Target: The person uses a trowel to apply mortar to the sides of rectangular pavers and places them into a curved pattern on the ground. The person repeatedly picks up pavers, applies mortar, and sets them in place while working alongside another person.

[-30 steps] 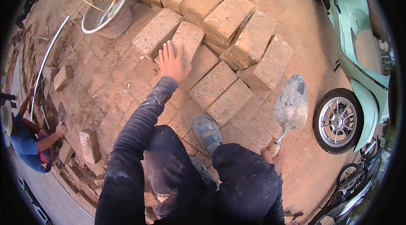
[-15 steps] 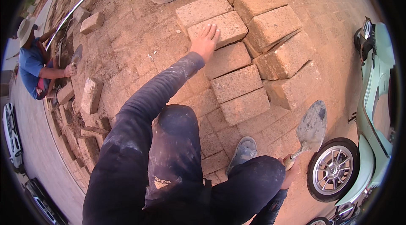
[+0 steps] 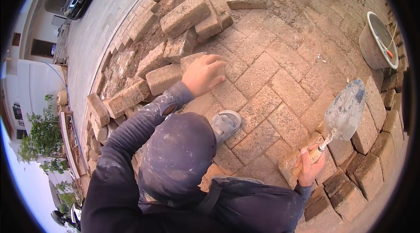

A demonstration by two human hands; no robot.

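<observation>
Paving (image 3: 280, 90) all around. Trowel (image 3: 344, 119) clamped in right grip (image 3: 311, 165). Left grip (image 3: 203, 75) at brick (image 3: 189, 61), closure cannot be told; probably heavy, rough, best held across sides.

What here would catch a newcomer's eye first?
Probably the metal trowel, gripped in the right hand at lower right. Next, the jumbled bricks near the left hand, left of the laid paving. A grey bucket sits toward the right edge.
</observation>
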